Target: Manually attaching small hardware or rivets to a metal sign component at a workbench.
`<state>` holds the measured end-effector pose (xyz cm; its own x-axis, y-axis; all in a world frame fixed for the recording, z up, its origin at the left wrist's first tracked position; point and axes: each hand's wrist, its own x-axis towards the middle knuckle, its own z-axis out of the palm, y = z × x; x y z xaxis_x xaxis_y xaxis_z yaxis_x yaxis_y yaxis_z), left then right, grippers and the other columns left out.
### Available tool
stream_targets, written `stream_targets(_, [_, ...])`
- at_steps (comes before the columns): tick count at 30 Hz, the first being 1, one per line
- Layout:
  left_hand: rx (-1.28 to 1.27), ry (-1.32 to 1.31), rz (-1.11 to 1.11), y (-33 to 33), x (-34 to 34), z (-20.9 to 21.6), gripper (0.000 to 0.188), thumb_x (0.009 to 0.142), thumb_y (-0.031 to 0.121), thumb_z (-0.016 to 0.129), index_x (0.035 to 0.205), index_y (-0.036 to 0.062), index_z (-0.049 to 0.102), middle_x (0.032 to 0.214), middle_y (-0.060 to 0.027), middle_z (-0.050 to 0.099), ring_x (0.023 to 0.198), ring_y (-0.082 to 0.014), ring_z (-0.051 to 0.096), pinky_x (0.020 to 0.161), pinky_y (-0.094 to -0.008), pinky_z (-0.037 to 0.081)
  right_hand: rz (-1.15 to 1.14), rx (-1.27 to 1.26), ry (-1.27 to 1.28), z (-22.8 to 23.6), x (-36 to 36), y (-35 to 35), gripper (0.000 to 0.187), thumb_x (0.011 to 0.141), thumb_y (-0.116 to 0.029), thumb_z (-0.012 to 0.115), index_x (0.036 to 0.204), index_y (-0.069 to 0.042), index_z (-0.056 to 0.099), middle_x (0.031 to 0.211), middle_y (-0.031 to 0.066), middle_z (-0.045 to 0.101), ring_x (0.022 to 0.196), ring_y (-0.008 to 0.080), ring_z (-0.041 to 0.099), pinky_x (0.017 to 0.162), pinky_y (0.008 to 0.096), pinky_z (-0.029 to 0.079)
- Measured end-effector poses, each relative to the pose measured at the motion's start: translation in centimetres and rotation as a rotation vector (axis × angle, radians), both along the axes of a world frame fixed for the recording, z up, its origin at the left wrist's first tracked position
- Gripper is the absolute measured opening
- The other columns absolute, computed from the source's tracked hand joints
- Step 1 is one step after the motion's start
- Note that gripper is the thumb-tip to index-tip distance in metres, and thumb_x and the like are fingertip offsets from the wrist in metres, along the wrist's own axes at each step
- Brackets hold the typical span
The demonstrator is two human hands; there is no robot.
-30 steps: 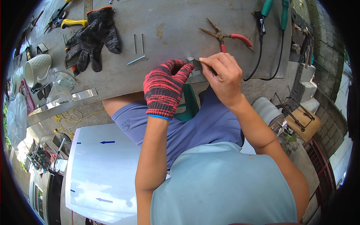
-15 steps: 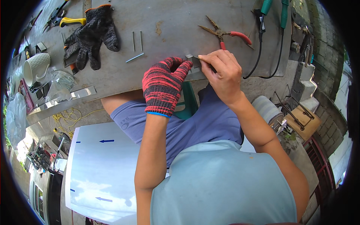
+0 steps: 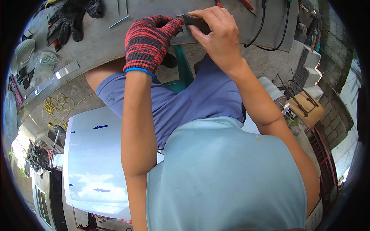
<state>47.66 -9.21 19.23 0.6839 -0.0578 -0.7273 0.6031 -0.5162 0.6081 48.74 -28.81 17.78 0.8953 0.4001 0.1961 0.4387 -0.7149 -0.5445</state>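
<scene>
My left hand (image 3: 152, 42), in a red-and-black striped knit glove with a blue cuff, is closed at the table's near edge. Between its thumb and fingers is a small metal piece (image 3: 180, 17), mostly covered by the glove. Bare, my right hand (image 3: 219, 34) pinches a dark flat piece (image 3: 197, 24), perhaps sandpaper, between thumb and fingers. That dark piece sits right beside the metal one; whether they touch I cannot tell.
On the grey metal table (image 3: 154, 7) lie a long nail (image 3: 118, 22), a dark knit glove (image 3: 71, 23), a white cup (image 3: 23, 56) and a plastic bag (image 3: 45, 65). Red-handled pliers (image 3: 246, 4) and black cables (image 3: 262, 27) are at the right. Yellow cord (image 3: 58, 107) is on the floor.
The whole view has shifted, so the table sits higher and further left. My right hand has turned, and the dark flat piece now shows its broad side. Both hands keep their grip.
</scene>
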Motion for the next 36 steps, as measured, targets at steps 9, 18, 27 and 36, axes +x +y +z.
stream_targets(9, [0.026,-0.048,0.161,-0.3,-0.3,-0.7,0.042,0.086,0.048,0.074,0.107,0.0129,0.079,0.081,-0.0076,0.075,0.069,-0.0209,0.069,0.07,-0.0369,0.056,-0.04,-0.065,0.054,1.5,-0.6,0.8,0.037,0.074,-0.02,0.084,0.107,-0.012,0.07,0.099,0.0036,0.064,0.101,0.0257,0.06,0.087,0.0404,0.043])
stream_targets(18, [-0.01,-0.046,0.185,-0.3,-0.2,0.0,0.041,0.086,0.047,0.074,0.107,0.0118,0.078,0.086,-0.0056,0.077,0.071,-0.019,0.069,0.071,-0.0361,0.057,-0.069,-0.14,0.134,1.0,-0.6,1.1,0.039,0.073,-0.022,0.085,0.108,-0.012,0.069,0.104,0.0047,0.064,0.104,0.027,0.059,0.089,0.042,0.042])
stream_targets(27, [-0.008,-0.052,0.154,-0.2,-0.1,0.1,0.039,0.087,0.045,0.074,0.106,0.0104,0.078,0.09,-0.0053,0.078,0.071,-0.018,0.069,0.073,-0.035,0.056,-0.087,-0.171,0.179,1.2,-0.5,1.4,0.041,0.074,-0.021,0.084,0.11,-0.013,0.067,0.104,0.006,0.063,0.106,0.0282,0.057,0.09,0.0432,0.041])
stream_targets(36, [-0.023,-0.041,0.178,-0.1,0.0,0.2,0.041,0.086,0.045,0.074,0.106,0.0091,0.078,0.089,-0.0055,0.078,0.069,-0.0185,0.069,0.072,-0.0346,0.056,-0.113,-0.182,0.277,1.7,-0.2,1.8,0.041,0.076,-0.022,0.083,0.112,-0.013,0.064,0.106,0.0071,0.062,0.108,0.029,0.055,0.092,0.0438,0.039])
